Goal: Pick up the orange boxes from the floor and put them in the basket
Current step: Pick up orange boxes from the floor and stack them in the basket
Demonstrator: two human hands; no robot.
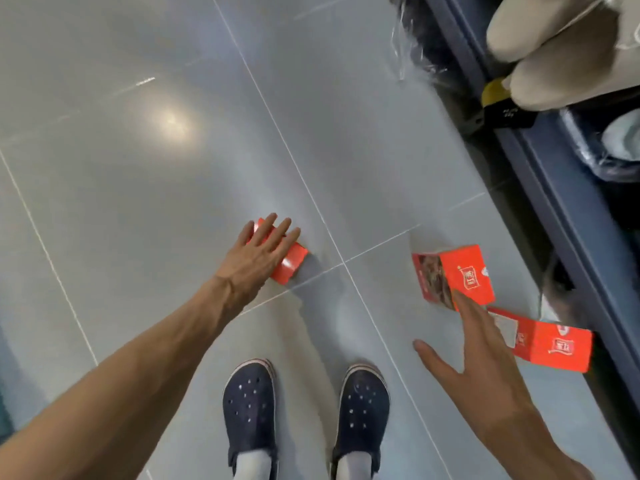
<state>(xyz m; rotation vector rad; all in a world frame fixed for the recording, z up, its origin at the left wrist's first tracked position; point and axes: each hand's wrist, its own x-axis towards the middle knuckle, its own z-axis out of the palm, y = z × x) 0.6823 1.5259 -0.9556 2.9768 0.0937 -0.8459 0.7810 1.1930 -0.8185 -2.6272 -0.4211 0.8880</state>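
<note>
Three orange boxes lie on the grey tiled floor. My left hand (pixel 258 256) is spread flat over the left orange box (pixel 292 263), fingers apart and not closed around it. The middle orange box (pixel 457 273) lies to the right, showing a food picture on one face. My right hand (pixel 474 351) hovers open just in front of it, fingertips near its lower edge. The third orange box (pixel 550 344) lies further right, against the base of a shelf, partly behind my right hand. No basket is in view.
A dark blue shelf unit (pixel 568 188) runs along the right side, holding pale wrapped bundles (pixel 561 46) and plastic film. My two feet in dark perforated shoes (pixel 249 407) stand at the bottom centre. Grey floor tiles (pixel 138 168) stretch to the left.
</note>
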